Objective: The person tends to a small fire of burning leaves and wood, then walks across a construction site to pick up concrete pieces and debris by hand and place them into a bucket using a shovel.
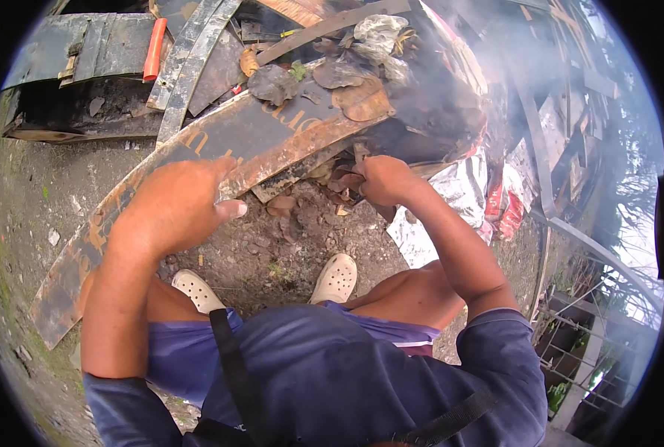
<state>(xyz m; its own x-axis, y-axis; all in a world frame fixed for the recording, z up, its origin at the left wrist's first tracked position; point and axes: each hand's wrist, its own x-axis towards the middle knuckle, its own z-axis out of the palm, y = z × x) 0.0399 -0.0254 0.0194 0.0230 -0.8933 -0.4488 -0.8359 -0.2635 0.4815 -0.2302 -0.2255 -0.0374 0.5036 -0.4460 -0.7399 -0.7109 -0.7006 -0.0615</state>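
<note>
A long, dark board (160, 167) with worn orange lettering slants from the lower left up to the smoking pile. My left hand (179, 201) lies over its near edge, fingers on the board and thumb on the near side, gripping it. Farther right, my right hand (386, 180) is closed beside the board's upper end. Brown, dry leaves (345, 181) lie right by its fingertips. What it holds is mostly hidden; a dark, thin piece shows beneath the hand. Big dry leaves (362, 100) and crumpled clear plastic (380, 33) rest on the board's upper end.
Smoke (518, 67) rises from the pile at the upper right. Silver foil sheeting (459, 186) and a red-and-white wrapper (505, 201) lie beside it. Planks (190, 63) and an orange tube (155, 49) are at the far left. A wire grid (589, 343) stands at right.
</note>
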